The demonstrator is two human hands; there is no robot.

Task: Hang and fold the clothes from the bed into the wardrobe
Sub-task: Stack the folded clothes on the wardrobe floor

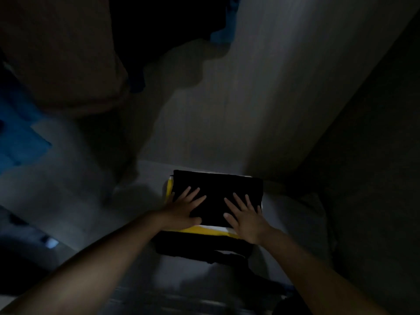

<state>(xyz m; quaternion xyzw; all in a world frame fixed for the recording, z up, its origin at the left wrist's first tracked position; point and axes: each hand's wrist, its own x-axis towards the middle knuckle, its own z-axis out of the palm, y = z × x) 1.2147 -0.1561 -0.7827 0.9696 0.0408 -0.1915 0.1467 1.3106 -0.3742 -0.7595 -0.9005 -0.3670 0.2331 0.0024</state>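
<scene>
**Both hands flat on the folded stack**

Left hand (185,209) and right hand (246,220) lie palm-down, each grip spread apart, on a folded black garment (218,189) atop a yellow garment (204,230) on the dim wardrobe shelf (136,201).

A folded garment (218,192) tops a stack of folded clothes (204,237) on the wardrobe floor (91,201). The left hand (184,209) and right hand (246,220) lie flat on it, side by side. Hanging clothes (68,64) are far left, above.
</scene>
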